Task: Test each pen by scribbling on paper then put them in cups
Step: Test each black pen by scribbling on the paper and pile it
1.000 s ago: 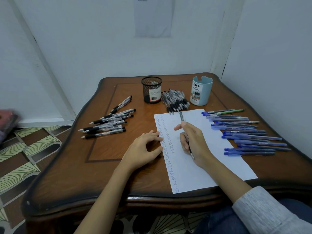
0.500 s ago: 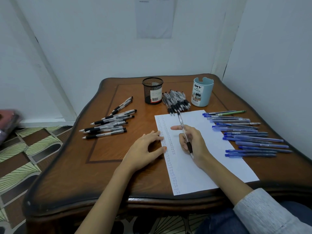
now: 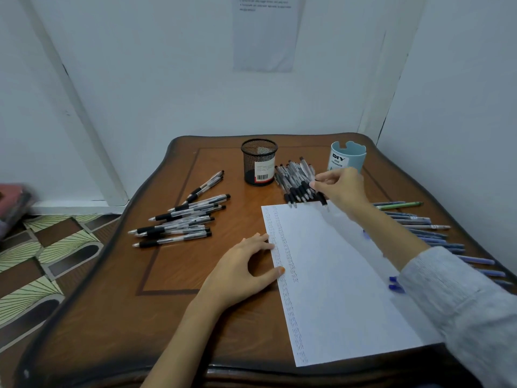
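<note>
The right hand (image 3: 342, 189) has left the paper (image 3: 335, 275), where half a second ago it lay with a pen across its fingers, and now reaches past the paper's far edge to the pile of black pens (image 3: 293, 180). Its fingers are curled and appear to pinch a black-grip pen (image 3: 322, 199) at the pile's right side, the pen's dark end poking out beneath the hand toward the paper's top edge. Whether this pen is being laid down or lifted cannot be told. The left hand (image 3: 240, 271) has not shifted: it rests on the surface (image 3: 167, 317) with relaxed, spread fingers, fingertips and thumb pressing the paper's left edge beside two columns of small scribbles. Beyond the paper's far left corner stands the mesh cup (image 3: 259, 162), and beyond its far right corner the blue cup (image 3: 348, 156), just behind the right hand; no pen shows above either rim. More black pens (image 3: 179, 222) lie well left of the paper, and blue pens (image 3: 430, 233) lie along its right side, partly hidden by the sleeve. The scribbling with this pen seems finished, yet filling the cups looks not yet begun.
</note>
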